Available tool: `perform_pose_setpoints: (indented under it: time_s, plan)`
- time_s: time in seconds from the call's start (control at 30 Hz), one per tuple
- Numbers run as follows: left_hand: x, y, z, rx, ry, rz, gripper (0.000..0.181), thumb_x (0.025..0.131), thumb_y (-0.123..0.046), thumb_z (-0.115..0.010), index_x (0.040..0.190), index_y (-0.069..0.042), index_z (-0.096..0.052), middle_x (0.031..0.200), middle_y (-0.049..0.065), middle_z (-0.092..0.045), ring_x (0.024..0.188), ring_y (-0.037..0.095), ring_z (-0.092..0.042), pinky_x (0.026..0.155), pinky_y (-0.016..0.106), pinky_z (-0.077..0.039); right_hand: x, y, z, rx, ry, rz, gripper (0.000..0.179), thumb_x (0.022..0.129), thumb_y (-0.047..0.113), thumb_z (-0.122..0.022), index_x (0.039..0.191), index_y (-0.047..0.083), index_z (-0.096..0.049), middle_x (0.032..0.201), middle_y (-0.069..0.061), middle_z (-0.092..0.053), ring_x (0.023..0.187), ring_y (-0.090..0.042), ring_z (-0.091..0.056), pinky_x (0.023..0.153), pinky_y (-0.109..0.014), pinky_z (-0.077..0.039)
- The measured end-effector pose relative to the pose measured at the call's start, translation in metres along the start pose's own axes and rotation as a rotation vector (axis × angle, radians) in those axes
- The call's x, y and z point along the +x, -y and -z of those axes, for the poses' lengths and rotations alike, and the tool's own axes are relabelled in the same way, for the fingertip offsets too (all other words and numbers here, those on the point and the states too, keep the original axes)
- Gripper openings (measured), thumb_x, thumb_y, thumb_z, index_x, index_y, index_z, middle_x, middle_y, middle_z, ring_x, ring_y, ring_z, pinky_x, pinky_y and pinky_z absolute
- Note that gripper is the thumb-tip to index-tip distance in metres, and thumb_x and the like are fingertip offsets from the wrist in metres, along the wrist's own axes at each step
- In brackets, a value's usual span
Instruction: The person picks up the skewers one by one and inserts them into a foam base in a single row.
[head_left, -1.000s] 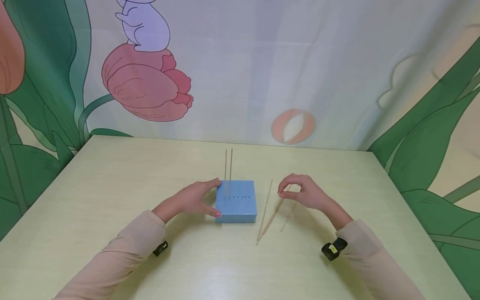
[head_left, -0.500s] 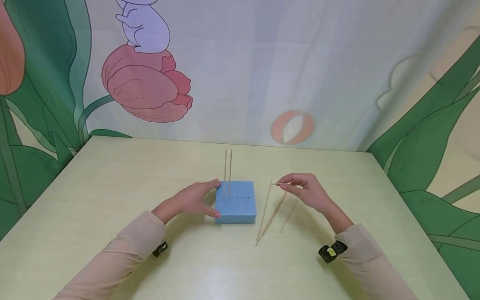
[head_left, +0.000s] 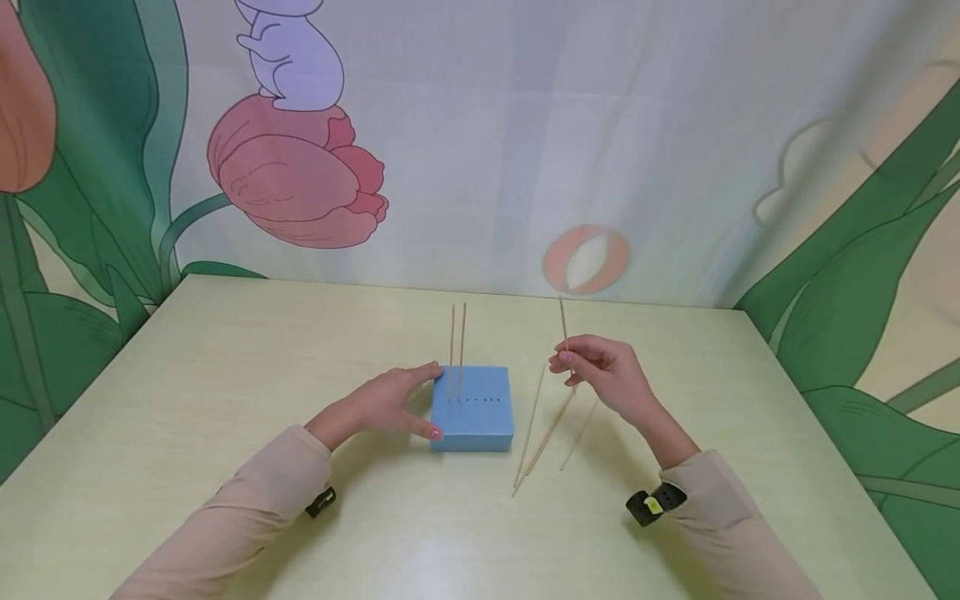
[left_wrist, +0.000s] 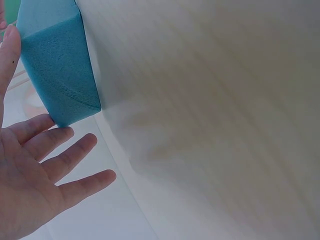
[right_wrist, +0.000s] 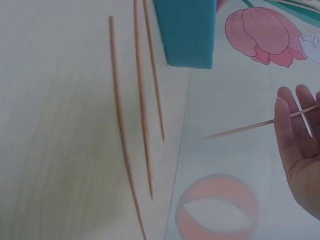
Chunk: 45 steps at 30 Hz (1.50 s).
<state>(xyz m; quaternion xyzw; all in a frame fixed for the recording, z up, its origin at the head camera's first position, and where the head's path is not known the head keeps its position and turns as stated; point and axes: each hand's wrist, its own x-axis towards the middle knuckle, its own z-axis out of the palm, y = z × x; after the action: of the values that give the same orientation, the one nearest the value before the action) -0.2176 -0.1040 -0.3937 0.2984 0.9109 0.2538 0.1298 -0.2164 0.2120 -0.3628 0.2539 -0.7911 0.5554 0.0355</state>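
Observation:
A light-blue foam block [head_left: 480, 423] with a row of small holes lies on the table. Two thin wooden skewers stand upright in its left holes, a left skewer [head_left: 452, 346] and a right skewer [head_left: 462, 343]. My left hand [head_left: 384, 402] spreads along the block's left side, thumb and fingertips touching its corners; in the left wrist view its fingers [left_wrist: 70, 159] are fairly straight. Right of the block, my right hand [head_left: 606, 373] pinches another skewer [head_left: 563, 318], held raised and nearly upright. The right wrist view shows this skewer [right_wrist: 240, 130] passing between thumb and fingers.
Loose skewers lie on the table right of the block, among them a left one [head_left: 529, 425], a middle one [head_left: 551, 429] and a shorter-looking right one [head_left: 579, 435]. A printed curtain [head_left: 480, 150] hangs behind the table's far edge.
My right hand has lifted a skewer off the loose ones and turned it from pointing left to nearly upright. The left hand and the block have stayed in place.

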Motion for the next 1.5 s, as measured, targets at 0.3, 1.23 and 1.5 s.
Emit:
perform_pose_setpoints:
  time_s: [0.3,1.23,1.5]
  plan:
    - [0.001,0.001,-0.001,0.005,-0.002,0.016,0.097,0.068,-0.047,-0.076,0.140,-0.001,-0.031,0.144,0.016,-0.031,0.128,0.033,-0.034,0.101,0.045,-0.031,0.008,0.010,-0.012,0.094,-0.059,0.040,0.014,0.089,-0.002,-0.055,0.099,-0.009,-0.059,0.090,-0.026,-0.064,0.078,-0.017,-0.066,0.063,-0.034,-0.055]
    - [0.001,0.001,-0.001,0.006,-0.012,0.017,0.096,0.067,-0.047,-0.076,0.140,-0.002,-0.033,0.143,0.015,-0.034,0.126,0.032,-0.037,0.100,0.045,-0.033,0.035,0.033,-0.073,0.310,-0.078,0.130,0.012,0.090,-0.001,-0.053,0.094,-0.012,-0.055,0.082,-0.014,-0.067,0.076,-0.018,-0.066,0.063,-0.039,-0.054]
    - [0.001,0.003,-0.002,-0.007,-0.018,-0.003,0.096,0.067,-0.048,-0.076,0.139,-0.001,-0.033,0.142,0.017,-0.035,0.126,0.032,-0.037,0.100,0.046,-0.033,0.035,0.031,-0.086,0.326,-0.054,0.099,0.013,0.090,-0.003,-0.052,0.095,-0.015,-0.054,0.084,-0.030,-0.061,0.075,-0.017,-0.065,0.064,-0.040,-0.054]
